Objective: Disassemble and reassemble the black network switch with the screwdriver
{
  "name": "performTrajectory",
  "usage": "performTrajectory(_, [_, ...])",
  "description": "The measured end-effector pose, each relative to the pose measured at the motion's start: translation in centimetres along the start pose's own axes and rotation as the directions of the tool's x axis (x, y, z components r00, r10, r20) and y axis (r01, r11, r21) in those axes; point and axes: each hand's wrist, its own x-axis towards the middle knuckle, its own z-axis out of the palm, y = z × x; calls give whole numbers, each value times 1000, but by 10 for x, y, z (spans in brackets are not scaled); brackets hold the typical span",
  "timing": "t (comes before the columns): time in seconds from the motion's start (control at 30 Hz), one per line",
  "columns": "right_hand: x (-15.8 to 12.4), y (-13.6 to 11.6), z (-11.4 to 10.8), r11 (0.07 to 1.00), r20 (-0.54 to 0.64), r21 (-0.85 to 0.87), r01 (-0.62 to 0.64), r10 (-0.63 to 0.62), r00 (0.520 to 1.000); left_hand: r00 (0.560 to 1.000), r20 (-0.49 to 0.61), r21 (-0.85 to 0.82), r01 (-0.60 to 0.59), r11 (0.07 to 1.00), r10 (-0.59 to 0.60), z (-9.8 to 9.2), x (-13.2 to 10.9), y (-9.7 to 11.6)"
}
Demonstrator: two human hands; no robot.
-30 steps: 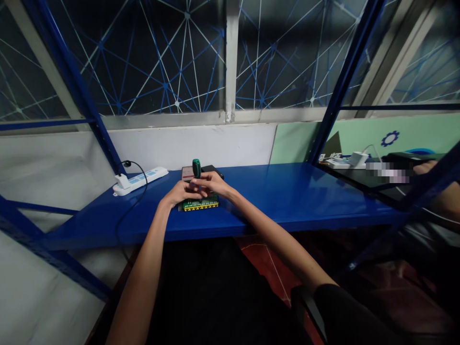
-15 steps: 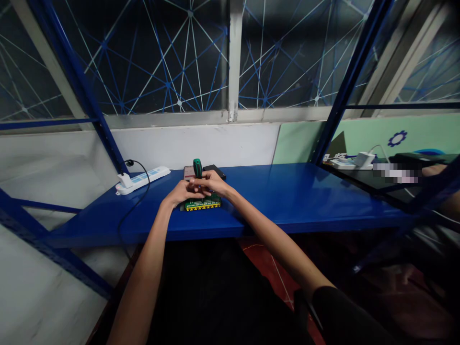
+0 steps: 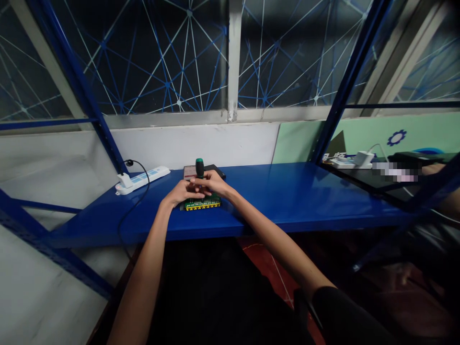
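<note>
A green circuit board (image 3: 202,204) with a yellow strip along its front edge lies on the blue shelf (image 3: 287,196). Upright over it stands a screwdriver with a green and black handle (image 3: 199,168). My right hand (image 3: 212,183) is wrapped round the lower part of the handle. My left hand (image 3: 182,191) rests on the board's left side, its fingers curled toward the screwdriver shaft; what they pinch is hidden.
A white power strip (image 3: 142,179) with a black cable lies at the shelf's back left. A dark flat box (image 3: 210,170) sits behind the board. Blue frame posts (image 3: 345,81) flank the shelf. At the right, another person's arm (image 3: 433,168) rests by a black desk with white chargers (image 3: 362,158).
The screwdriver handle has shifted slightly to the right and stands a touch more upright. Both hands stay on the board.
</note>
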Motion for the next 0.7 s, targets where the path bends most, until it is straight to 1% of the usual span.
performTrajectory(0.1, [-2, -4, 1, 1000, -31, -7, 8, -8, 999, 999, 25, -14, 27, 1000, -27, 0, -1, 1])
performTrajectory(0.2, [-3, -4, 1, 1000, -28, -21, 8, -8, 1000, 999, 4, -34, 50, 998, -50, -1, 1, -1])
performTrajectory(0.43, [0, 2, 0, 998, -9, -68, -5, 4, 1000, 999, -39, -32, 3, 999, -4, -2, 5, -9])
performTrajectory(0.53, [0, 4, -1, 997, -16, -81, 0, -1, 1000, 999, -32, -27, 10, 1000, -11, -2, 4, -9])
performTrajectory(0.7, [-1, 2, -1, 998, -26, -53, 25, -27, 999, 998, -43, -48, 35, 998, -37, -2, 4, -7])
